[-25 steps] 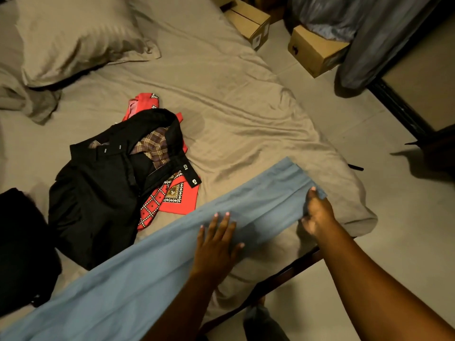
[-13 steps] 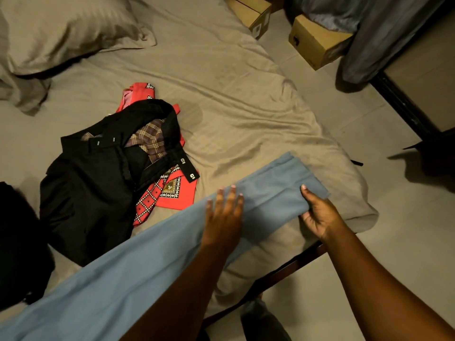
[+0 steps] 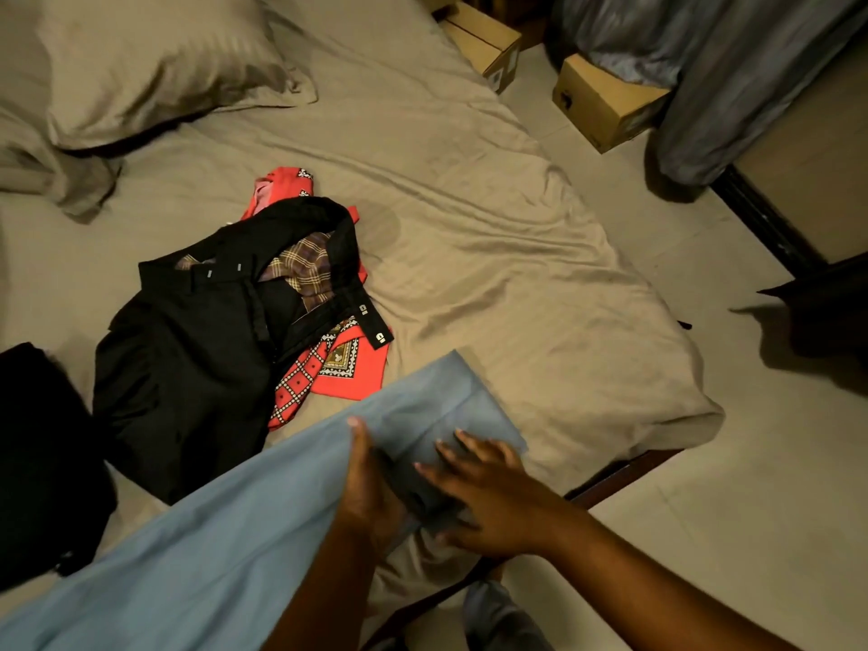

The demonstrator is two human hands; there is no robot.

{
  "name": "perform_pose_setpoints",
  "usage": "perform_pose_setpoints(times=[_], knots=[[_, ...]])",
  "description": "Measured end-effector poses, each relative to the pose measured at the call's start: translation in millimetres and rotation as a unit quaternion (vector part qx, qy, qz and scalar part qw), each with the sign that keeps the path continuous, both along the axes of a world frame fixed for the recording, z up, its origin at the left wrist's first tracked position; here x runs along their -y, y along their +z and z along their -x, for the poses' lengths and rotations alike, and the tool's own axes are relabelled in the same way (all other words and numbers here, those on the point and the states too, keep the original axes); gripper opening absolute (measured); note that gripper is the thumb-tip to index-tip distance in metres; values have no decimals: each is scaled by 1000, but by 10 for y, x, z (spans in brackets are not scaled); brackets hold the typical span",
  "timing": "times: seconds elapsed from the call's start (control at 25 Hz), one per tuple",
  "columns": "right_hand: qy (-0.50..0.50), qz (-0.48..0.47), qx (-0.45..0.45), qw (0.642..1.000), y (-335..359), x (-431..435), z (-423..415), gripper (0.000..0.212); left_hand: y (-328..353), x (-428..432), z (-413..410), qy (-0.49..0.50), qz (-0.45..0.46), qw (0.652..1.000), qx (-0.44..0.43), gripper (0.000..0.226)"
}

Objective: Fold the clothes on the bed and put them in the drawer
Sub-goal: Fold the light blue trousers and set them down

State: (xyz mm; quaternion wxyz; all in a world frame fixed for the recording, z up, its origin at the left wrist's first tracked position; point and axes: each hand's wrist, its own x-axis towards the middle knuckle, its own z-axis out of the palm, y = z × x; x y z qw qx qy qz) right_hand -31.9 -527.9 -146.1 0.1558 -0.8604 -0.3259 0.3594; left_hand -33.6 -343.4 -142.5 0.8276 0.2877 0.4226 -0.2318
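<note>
Status: blue garment (image 3: 211, 533) lying across near edge of bed (image 3: 469, 227), long axis running diagonally, lower left to upper right, far end pointing toward bed corner, folded over. Pressing on fold: left hand (image 3: 371, 481) edge-on, fingers straight; right hand (image 3: 488, 491) flat, fingers spread. Hands sitting just beside each other.

Two hands: left hand (image 3: 371, 491), right hand (image 3: 493, 502). Two cardboard boxes (image 3: 484, 39) (image 3: 603, 105). One pillow (image 3: 141, 63). On bed (image 3: 469, 204): one blue garment (image 3: 211, 533), one black trousers (image 3: 188, 359), one red patterned cloth (image 3: 350, 375), one dark bundle (image 3: 42, 453).
</note>
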Motion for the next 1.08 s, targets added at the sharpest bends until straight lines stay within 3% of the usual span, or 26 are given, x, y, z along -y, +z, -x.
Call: perform_pose_setpoints(times=[0.08,0.2,0.24,0.36,0.44,0.48,0.56,0.64,0.72,0.84,0.92,1.0,1.08], knots=[[-24,57,-24,998,-128,-33,64,80,-262,-60,18,-46,-200,979,16,57],[-192,53,104,974,-320,-117,14,66,-448,-67,-55,-127,-463,877,21,39],[-258,72,139,953,-354,-118,-9,63,-465,-91,-88,-142,-502,853,9,38],[-369,101,105,918,-414,-63,-116,64,-411,-132,-107,-135,-595,791,-45,32],[-427,64,63,900,-451,-10,-223,59,-360,-83,-7,-144,-693,706,-8,35],[-460,29,23,887,-461,25,-306,51,-380,-18,96,-176,-708,682,51,38],[-488,-34,-74,869,-400,72,-418,29,-430,138,241,-253,-626,724,141,53],[-497,-90,-135,852,-250,20,-440,14,-461,171,295,-295,-536,779,138,74],[-511,-153,-157,831,29,-158,-397,18,-361,100,263,-268,-447,846,111,81],[-460,-238,-162,840,504,-698,-133,46,75,-253,257,-108,-180,976,53,53],[-350,-224,-177,892,740,-1171,127,68,307,-663,389,4,-66,998,6,65],[-214,-178,-187,942,806,-1613,404,84,343,-1071,662,77,-88,993,-35,71],[-179,-155,-151,960,595,-1861,638,86,230,-1349,944,94,-115,987,-52,68]])
